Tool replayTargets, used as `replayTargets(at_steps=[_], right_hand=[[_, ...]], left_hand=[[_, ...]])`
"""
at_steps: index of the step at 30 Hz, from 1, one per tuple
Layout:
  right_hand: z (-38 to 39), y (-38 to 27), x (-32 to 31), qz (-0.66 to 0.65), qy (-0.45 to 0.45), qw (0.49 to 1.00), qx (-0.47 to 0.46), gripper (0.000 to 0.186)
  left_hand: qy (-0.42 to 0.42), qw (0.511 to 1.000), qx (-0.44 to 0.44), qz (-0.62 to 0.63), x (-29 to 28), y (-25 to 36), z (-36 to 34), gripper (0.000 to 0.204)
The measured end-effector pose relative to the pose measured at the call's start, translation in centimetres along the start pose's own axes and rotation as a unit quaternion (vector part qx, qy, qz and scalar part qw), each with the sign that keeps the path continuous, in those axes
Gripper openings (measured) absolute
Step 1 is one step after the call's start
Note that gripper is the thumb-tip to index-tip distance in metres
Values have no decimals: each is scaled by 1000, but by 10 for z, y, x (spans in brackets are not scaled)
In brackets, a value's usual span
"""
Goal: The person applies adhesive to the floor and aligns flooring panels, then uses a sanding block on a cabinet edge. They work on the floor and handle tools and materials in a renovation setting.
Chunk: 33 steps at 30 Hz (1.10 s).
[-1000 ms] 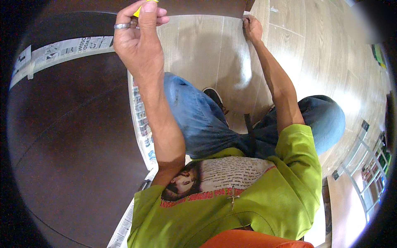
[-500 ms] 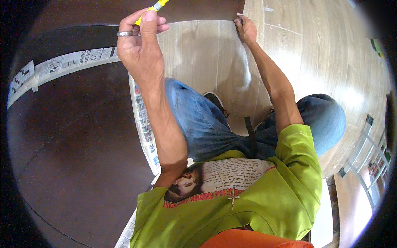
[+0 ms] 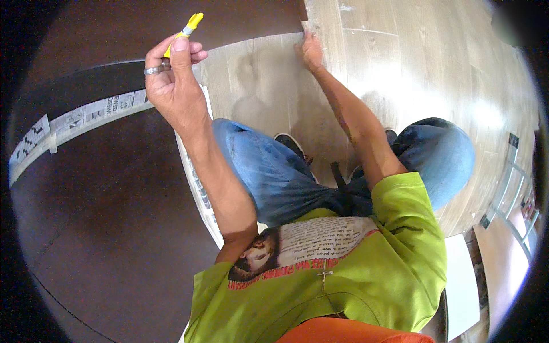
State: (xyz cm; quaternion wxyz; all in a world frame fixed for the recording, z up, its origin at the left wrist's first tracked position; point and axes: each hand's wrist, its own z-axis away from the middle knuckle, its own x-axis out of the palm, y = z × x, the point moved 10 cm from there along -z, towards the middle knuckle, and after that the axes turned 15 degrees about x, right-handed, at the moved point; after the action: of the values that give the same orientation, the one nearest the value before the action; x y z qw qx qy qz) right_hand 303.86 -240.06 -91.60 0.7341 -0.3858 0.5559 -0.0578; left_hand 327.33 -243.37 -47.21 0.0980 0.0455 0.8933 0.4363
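Observation:
My left hand, a ring on one finger, is raised and pinches a slim yellow pen-like tool with a grey band around its middle. Its tip points up and away; I cannot make out its exact kind. Behind it stretches a dark brown panel. At the panel's far right corner, my right hand reaches out with its fingers curled in. The fingertips are partly hidden, and what they grip, if anything, does not show.
Left of me lies a large dark brown surface, with newspaper strips along its far edge. My bent knees rest over the wood-look floor. At the right are a metal frame and pale boards.
Both hands appear lower and further left in view as the view shifts. More of the yellow tool's far end shows. My right hand stays by the panel's corner.

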Motion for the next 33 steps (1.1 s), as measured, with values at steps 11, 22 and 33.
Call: replayTargets(at_steps=[11,22,33], right_hand=[[22,-23,-10,-208,-75,973,66,59],[18,-11,24,-152,-130,977,67,50],[86,14,-1,-165,-196,967,-2,34]], left_hand=[[5,999,-19,-39,-12,2,6,18],[-74,990,-43,-114,12,-6,9,25],[-125,992,16,-22,66,20,19,19]])
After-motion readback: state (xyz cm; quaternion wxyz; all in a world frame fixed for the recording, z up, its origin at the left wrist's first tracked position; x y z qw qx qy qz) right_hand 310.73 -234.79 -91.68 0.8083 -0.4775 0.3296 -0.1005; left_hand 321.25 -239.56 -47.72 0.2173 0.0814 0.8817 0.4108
